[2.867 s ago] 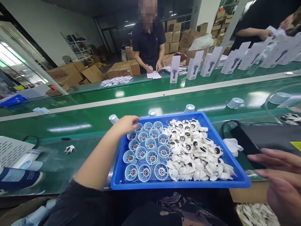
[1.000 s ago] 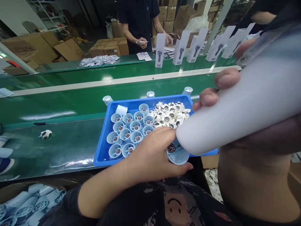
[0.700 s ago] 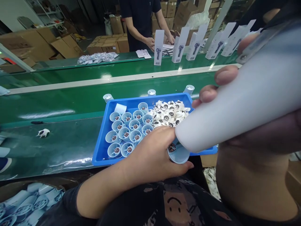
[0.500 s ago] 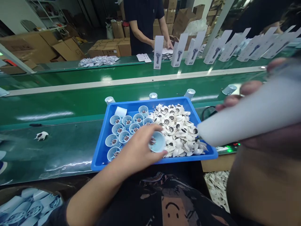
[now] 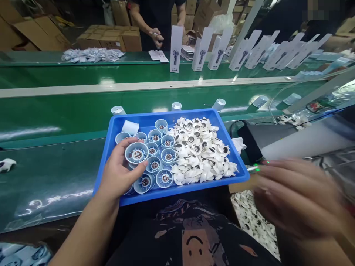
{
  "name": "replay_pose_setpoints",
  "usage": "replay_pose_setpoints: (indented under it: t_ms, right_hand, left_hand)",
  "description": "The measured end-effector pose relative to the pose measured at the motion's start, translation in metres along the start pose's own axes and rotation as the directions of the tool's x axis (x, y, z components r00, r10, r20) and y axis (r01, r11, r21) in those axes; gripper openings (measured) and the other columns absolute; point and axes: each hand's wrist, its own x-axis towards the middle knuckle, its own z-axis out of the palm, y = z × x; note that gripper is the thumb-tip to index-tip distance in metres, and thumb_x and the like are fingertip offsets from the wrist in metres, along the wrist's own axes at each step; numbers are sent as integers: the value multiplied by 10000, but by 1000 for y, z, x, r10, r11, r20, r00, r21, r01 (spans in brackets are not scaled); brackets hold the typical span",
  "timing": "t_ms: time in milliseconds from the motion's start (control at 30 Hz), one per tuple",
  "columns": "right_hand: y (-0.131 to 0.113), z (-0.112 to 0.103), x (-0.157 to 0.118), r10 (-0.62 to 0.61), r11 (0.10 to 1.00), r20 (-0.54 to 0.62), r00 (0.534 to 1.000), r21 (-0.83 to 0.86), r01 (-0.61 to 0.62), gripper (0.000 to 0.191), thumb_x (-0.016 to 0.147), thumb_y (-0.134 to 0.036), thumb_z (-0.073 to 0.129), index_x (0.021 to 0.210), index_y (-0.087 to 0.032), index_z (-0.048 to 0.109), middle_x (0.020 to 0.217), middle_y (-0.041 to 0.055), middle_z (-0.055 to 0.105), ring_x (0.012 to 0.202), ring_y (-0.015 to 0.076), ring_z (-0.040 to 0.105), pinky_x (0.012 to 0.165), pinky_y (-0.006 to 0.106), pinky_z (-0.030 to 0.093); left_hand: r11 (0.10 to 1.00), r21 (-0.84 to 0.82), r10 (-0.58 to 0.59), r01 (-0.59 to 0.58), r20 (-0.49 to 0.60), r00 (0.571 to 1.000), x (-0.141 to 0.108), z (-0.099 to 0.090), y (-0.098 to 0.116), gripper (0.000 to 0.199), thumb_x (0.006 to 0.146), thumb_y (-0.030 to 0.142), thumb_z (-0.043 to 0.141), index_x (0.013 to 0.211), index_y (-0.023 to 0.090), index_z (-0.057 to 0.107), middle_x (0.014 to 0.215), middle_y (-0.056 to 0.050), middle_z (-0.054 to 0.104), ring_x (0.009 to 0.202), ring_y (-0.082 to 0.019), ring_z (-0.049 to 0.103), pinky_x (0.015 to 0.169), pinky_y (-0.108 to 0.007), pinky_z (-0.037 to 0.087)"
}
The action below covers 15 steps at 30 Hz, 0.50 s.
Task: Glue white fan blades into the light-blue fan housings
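Note:
My left hand (image 5: 118, 170) grips a light-blue fan housing (image 5: 137, 153), its round opening turned up to show inner ribs and a brown-and-silver centre. Similar housings (image 5: 168, 156) stand close together in the left half of a blue tray (image 5: 183, 190). White fan blades with dark hubs (image 5: 203, 159) are heaped in its right half. Beyond the tray's right edge, my right hand (image 5: 298, 195) is smeared by motion, so its grip is unclear. A white tapered tool (image 5: 305, 138) lies just above that hand, apparently out of its fingers.
Light-blue housings (image 5: 176, 106) stand along the green conveyor (image 5: 69, 107) behind the tray. Open white boxes (image 5: 175, 51) line its far side, where a person's hand (image 5: 156, 38) shows. A loose fan blade (image 5: 7, 164) lies at left. More blades (image 5: 253, 218) fill a container below.
My left hand has moved left over the housings, with a housing in its grip. The right hand has come down and left, away from the white tool it held. The view has shifted.

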Motion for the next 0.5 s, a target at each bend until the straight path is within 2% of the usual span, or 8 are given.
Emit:
replay_pose_setpoints:
  t_ms: [100, 200, 300, 400, 500]
  right_hand:
    - [0, 15, 6, -90, 989, 179, 980, -97, 108, 118, 915, -267, 541, 964, -242, 646, 973, 56, 677, 882, 242, 641, 768, 402, 512]
    - [8, 31, 10, -3, 990, 304, 953, -130, 45, 161, 922, -266, 477, 929, -193, 621, 928, 69, 660, 791, 222, 629, 665, 348, 486]
    - [7, 43, 11, 114, 990, 280, 953, -116, -84, 203, 913, -300, 468, 985, -195, 627, 987, 75, 657, 808, 227, 627, 672, 345, 475]
    - [-2, 46, 15, 255, 967, 226, 940, -59, -248, 200, 858, -325, 499, 918, -184, 627, 922, 91, 635, 712, 213, 577, 613, 326, 422]
    - [-12, 42, 24, 364, 904, 232, 902, 143, -402, 215, 784, -358, 552, 897, -181, 598, 799, 70, 588, 606, 164, 517, 548, 282, 397]
  left_hand:
    - [996, 84, -12, 12, -2, 1000, -3, -3, -2, 584, 689, 464, 797, 1192, 238, 605, 1233, -102, 664, 1092, -331, 647, 985, -516, 511]
    - [999, 32, 11, -10, -22, 1000, -6, -3, -4, 599, 710, 482, 797, 1224, 239, 609, 1251, -98, 671, 1146, -338, 632, 1027, -510, 494]
    - [985, -135, 106, -110, -31, 994, -8, -2, -4, 574, 746, 457, 777, 1241, 241, 582, 1217, -87, 691, 1157, -314, 640, 990, -449, 529]
    - [945, -273, 190, -181, 6, 982, -11, -3, -3, 534, 780, 468, 728, 1234, 245, 559, 1076, -75, 723, 1034, -295, 691, 839, -401, 585]
    - [959, -219, 205, -178, 111, 972, -19, -4, 2, 599, 770, 423, 729, 1304, 258, 512, 1088, -82, 696, 988, -290, 690, 818, -403, 581]
